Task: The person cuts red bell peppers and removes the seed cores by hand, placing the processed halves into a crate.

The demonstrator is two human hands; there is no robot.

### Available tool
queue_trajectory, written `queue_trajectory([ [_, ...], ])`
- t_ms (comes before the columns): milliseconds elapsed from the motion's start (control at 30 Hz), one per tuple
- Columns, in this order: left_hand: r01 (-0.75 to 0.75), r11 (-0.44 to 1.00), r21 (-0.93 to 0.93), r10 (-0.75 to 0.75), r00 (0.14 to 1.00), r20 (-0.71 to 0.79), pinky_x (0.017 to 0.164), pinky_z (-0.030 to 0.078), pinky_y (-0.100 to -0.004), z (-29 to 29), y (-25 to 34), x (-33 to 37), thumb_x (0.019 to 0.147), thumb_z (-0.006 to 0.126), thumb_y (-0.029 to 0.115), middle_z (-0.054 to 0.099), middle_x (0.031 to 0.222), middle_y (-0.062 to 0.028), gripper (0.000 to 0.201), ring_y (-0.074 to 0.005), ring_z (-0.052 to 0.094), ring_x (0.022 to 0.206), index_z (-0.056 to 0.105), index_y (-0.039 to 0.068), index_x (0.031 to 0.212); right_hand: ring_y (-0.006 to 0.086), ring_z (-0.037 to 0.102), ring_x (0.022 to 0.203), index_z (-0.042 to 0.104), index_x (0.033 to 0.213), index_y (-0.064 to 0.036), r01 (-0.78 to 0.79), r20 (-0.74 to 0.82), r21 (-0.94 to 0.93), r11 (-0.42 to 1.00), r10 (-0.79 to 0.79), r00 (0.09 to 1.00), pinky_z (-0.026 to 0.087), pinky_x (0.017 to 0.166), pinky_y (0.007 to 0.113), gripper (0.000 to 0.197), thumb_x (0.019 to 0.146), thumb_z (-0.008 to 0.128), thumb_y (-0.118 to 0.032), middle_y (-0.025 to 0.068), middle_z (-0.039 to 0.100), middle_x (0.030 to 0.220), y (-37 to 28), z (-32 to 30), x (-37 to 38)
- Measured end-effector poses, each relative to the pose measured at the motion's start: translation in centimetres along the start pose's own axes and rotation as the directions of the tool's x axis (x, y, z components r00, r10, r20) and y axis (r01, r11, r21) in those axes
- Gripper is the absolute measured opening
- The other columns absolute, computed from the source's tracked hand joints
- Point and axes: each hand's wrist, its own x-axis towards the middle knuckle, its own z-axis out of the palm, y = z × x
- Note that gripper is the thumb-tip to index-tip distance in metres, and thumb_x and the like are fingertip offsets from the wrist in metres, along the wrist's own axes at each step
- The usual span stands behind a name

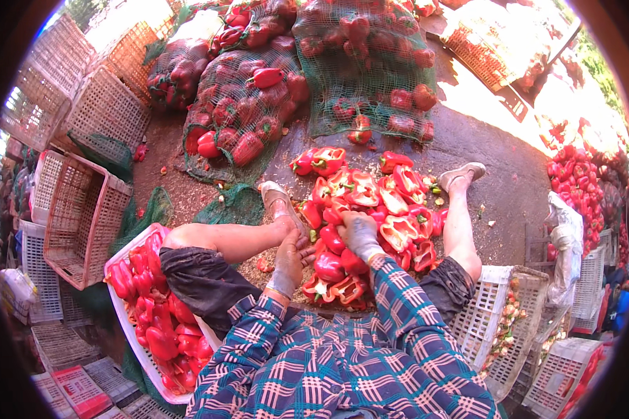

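Note:
A heap of red bell peppers lies on the ground between my legs, many cut open with pale insides facing up. My right hand, in a greyish glove, is closed over the near-middle of the heap, beside a whole red bell pepper. What its fingers hold is hidden. My left hand hovers at the heap's left edge, near my left shin. Its bare fingers are apart and loosely bent, with nothing visible in them; a grey covering shows round its wrist.
A pink-rimmed crate of red pepper pieces stands by my left knee. To the right, a white crate stands beside another holding pepper scraps. Mesh sacks of peppers lie ahead. Stacked crates line the left side.

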Motion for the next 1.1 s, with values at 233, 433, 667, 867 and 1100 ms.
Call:
queue_trajectory([
  [233, -0.393, 0.913, -0.105, 0.407, 0.888, 0.214, 0.087, 0.050, -0.0365, 2.6, 5.2, -5.3, 0.101, 0.053, 0.044, 0.055, 0.128, -0.0042, 0.051, -0.0196, 0.059, 0.107, 0.045, 0.012, 0.140, 0.0160, 0.067, 0.100, 0.062, 0.122, 0.0015, -0.206, 0.202, 0.954, -0.219, -0.040, 0.978, 0.055, 0.089, 0.031, 0.031, 0.093, 0.065, -0.010, 0.0062, 0.069, 0.113, -4.2, -10.5, -1.5],
  [433, -0.933, 0.250, 0.258, 0.963, 0.267, 0.031, 0.099, 0.046, -0.0338, -3.2, 16.3, -22.9, 0.103, 0.051, 0.041, 0.052, 0.139, -0.0112, 0.059, -0.0196, 0.054, 0.120, 0.042, 0.001, 0.145, 0.0243, 0.060, 0.119, 0.046, 0.140, -0.0011, -0.440, 0.109, 0.624, -0.646, -0.485, 0.868, 0.045, 0.108, 0.043, 0.050, 0.096, 0.060, -0.019, 0.0114, 0.060, 0.132, -22.5, -16.8, -3.1],
  [667, -0.074, -0.106, 0.992, 0.989, 0.094, 0.113, 0.106, 0.041, -0.0420, -20.4, 15.6, -28.6, 0.098, 0.059, 0.030, 0.055, 0.137, -0.0148, 0.050, -0.0290, 0.053, 0.126, 0.052, 0.002, 0.138, 0.0152, 0.059, 0.106, 0.048, 0.138, -0.0037, -0.767, 0.567, 0.613, -0.190, -0.570, 0.595, 0.048, 0.093, 0.033, 0.049, 0.096, 0.062, -0.025, 0.0056, 0.061, 0.121, -38.3, -6.8, -11.3],
  [867, -0.161, 0.127, 0.979, 0.982, 0.161, -0.100, 0.103, 0.043, -0.0431, -27.9, 12.1, -21.9, 0.099, 0.057, 0.028, 0.062, 0.128, -0.0166, 0.045, -0.0359, 0.058, 0.118, 0.053, 0.004, 0.137, 0.0219, 0.063, 0.109, 0.049, 0.136, 0.0011, -0.253, 0.151, 0.955, -0.153, -0.481, 0.863, 0.049, 0.096, 0.036, 0.040, 0.101, 0.052, -0.018, 0.0133, 0.062, 0.124, -27.7, -17.2, -11.5],
  [1100, 0.306, -0.254, 0.918, 0.927, 0.348, 0.141, 0.110, 0.035, -0.0500, -32.9, 10.5, -17.4, 0.094, 0.057, 0.023, 0.060, 0.128, -0.0131, 0.036, -0.0371, 0.050, 0.123, 0.061, 0.007, 0.126, 0.0168, 0.063, 0.106, 0.052, 0.133, 0.0014, -0.016, 0.022, 0.995, -0.099, 0.057, 0.998, 0.050, 0.094, 0.031, 0.035, 0.100, 0.053, -0.008, 0.0106, 0.063, 0.119, -12.4, -17.3, -10.1],
])
